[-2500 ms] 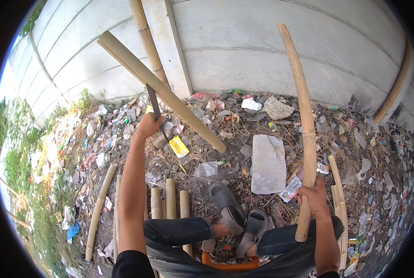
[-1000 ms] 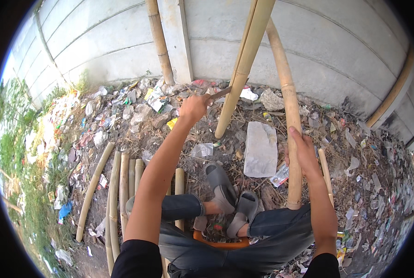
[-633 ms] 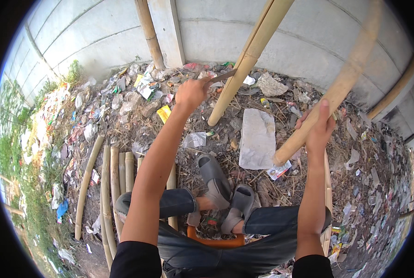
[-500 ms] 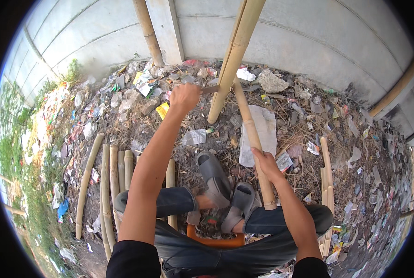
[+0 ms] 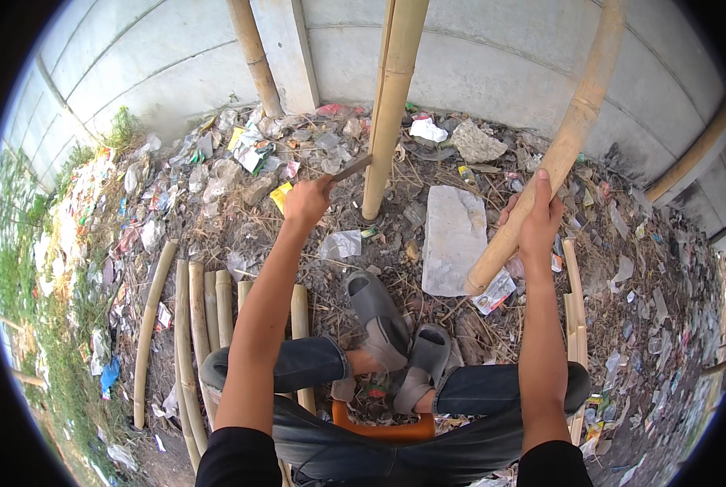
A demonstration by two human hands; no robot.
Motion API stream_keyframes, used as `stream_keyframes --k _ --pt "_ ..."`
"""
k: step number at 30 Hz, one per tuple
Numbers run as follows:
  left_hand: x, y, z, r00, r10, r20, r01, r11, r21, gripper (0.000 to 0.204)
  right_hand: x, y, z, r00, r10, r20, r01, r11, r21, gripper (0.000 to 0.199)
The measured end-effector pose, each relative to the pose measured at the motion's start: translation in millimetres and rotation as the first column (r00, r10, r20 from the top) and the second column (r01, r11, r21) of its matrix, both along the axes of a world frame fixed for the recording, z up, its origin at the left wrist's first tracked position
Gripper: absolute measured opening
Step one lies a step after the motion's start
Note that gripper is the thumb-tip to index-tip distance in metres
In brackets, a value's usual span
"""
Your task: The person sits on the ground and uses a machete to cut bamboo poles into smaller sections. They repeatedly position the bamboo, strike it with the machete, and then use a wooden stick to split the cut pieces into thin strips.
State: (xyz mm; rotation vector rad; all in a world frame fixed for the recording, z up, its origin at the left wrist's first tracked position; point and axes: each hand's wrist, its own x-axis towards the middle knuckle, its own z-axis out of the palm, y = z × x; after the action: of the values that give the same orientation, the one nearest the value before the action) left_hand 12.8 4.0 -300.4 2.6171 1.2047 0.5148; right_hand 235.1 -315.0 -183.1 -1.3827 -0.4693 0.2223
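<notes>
My left hand (image 5: 308,203) is closed around the handle of a knife (image 5: 351,168). Its dark blade meets the left side of an upright bamboo pole (image 5: 395,85), which has a long split down it; how deep the blade sits I cannot tell. The pole's foot is on the littered ground. To the right, my right hand (image 5: 539,217) grips a second bamboo pole (image 5: 582,114) near its lower end. That pole slants up to the right and runs out of view at the top. Its lower end is over the edge of a pale flat slab (image 5: 454,239).
Several cut bamboo strips (image 5: 186,349) lie at my left, with more strips (image 5: 575,325) by my right knee. A concrete wall (image 5: 501,73) rises behind, with another bamboo pole (image 5: 255,57) against it. Rubbish and a rock (image 5: 476,142) cover the ground. An orange stool (image 5: 383,430) shows beneath me.
My right hand has swung its bamboo pole up and to the right, off its earlier place near my foot. The knife and split pole have shifted slightly left, and the pole stands more upright.
</notes>
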Motion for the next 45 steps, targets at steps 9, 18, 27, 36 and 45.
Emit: stream_keyframes --k 9,18,27,36,45 --pt "-0.6 1.1 -20.5 0.965 0.004 -0.264 -0.002 1.0 0.011 0.027 -53.0 -32.7 -178.3 0.797 0.31 -0.518 -0.594 0.557 -0.581 0.056" --pt "-25.1 4.1 -44.1 0.968 0.061 -0.244 -0.062 0.998 0.003 0.026 -18.4 18.3 -54.9 0.968 0.187 -0.167 -0.207 0.971 -0.115 0.047" --pt "18.8 11.9 -42.0 0.969 0.122 -0.216 -0.135 0.99 -0.048 0.026 -31.5 19.3 -130.8 0.964 0.233 -0.129 -0.253 0.951 -0.175 0.045" --pt "31.5 23.8 -45.5 0.966 0.174 -0.192 -0.184 0.982 -0.037 0.027 -24.1 -39.2 -241.3 0.966 0.228 -0.124 -0.236 0.574 -0.784 0.05" --pt "26.0 10.2 -57.3 0.976 0.081 -0.202 -0.103 0.99 -0.099 0.029 123.3 -60.1 -145.4 0.674 0.085 0.734 0.642 0.424 -0.639 0.066"
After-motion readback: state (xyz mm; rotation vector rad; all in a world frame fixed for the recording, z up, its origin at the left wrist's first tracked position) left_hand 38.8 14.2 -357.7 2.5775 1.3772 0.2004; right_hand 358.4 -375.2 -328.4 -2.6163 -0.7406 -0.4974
